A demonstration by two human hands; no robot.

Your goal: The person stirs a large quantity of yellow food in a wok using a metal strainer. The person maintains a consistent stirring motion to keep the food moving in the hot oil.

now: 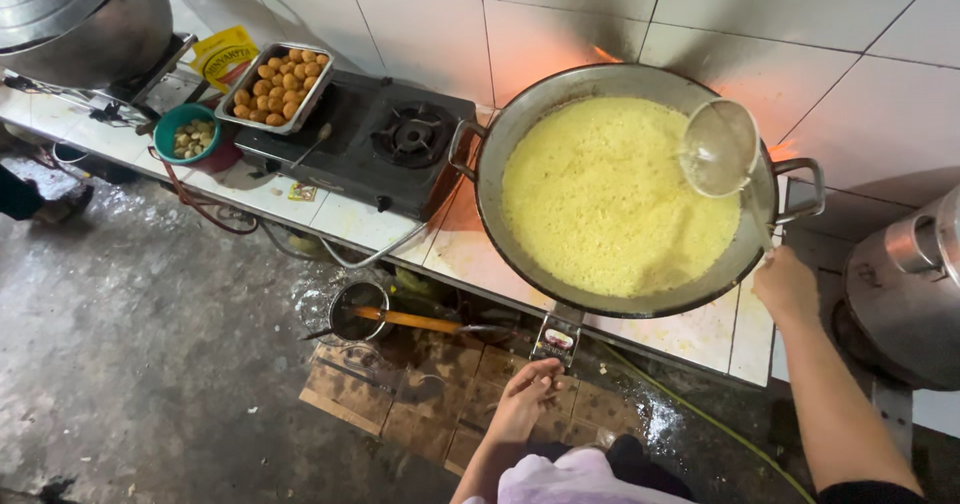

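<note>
— What does my right hand hold?

— Its grip is closed on the handle of the mesh skimmer, whose bowl hangs above the wok of bubbling yellow oil, up and left of the hand.

— And my left hand?

— Its fingers are loosely open, holding nothing, just below the burner knob under the table edge.

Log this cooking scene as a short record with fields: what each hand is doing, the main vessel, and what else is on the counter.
right hand: grips the handle of a mesh skimmer held over the wok
left hand: open, at the stove knob below the wok
wok: large, two handles, full of foaming yellow liquid
flame: orange glow behind the wok
counter: black gas burner, steel tray of fried balls, teal bowl
</note>
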